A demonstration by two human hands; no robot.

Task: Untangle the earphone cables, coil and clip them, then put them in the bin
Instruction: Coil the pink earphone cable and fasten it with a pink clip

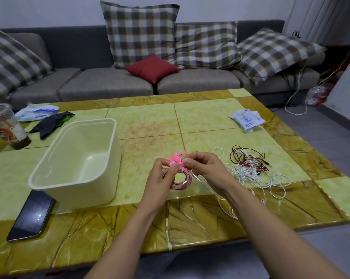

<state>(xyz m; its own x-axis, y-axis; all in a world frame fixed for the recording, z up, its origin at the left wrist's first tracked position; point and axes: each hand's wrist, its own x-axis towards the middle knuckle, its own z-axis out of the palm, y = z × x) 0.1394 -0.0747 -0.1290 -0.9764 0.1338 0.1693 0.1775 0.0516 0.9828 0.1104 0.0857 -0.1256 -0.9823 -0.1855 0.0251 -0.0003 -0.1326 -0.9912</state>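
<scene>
While both hands [190,174] pinch pink coil [180,181], bin [73,178] near left.

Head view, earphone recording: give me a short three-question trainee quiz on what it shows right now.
1. True or false: the cream bin already holds a coiled cable.
2. Multiple choice: what are the left hand and right hand working on? A) the red cable B) the pink cable coil with a pink clip C) the phone
3. Short answer: on which side of the hands does the tangle of white and red cables lie?

Key
1. False; nothing shows inside the bin.
2. B; both hands pinch the coil and clip above the table.
3. On the person's right, lying on the table.
</scene>
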